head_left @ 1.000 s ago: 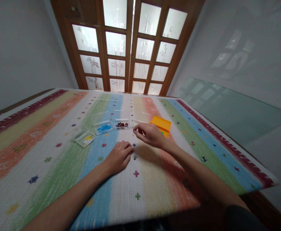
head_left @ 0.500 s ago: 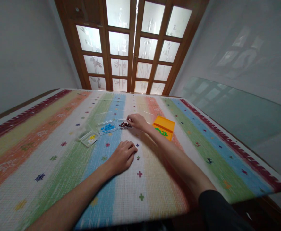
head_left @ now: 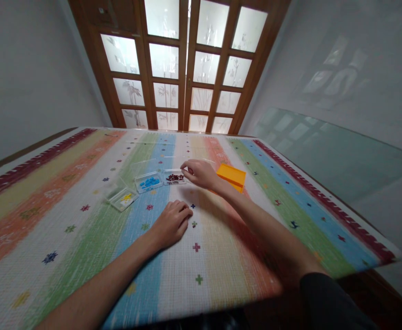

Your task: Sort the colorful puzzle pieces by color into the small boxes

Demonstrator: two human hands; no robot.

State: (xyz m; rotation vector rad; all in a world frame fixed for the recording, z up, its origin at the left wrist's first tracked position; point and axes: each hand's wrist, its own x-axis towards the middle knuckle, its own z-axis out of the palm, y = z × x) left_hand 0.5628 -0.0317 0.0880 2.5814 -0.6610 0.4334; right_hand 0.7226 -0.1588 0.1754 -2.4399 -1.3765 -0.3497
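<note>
Clear box of dark pieces (head_left: pixel 175 177) — just left of the right hand (head_left: pixel 201 174).

No readable text — no labels, no numbers

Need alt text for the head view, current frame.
The right hand reaches to a clear box of dark red pieces, fingertips pinched at its edge; the left hand rests curled on the striped tablecloth. A box of blue pieces and a box of yellow pieces sit left of it, an orange box right.
</note>
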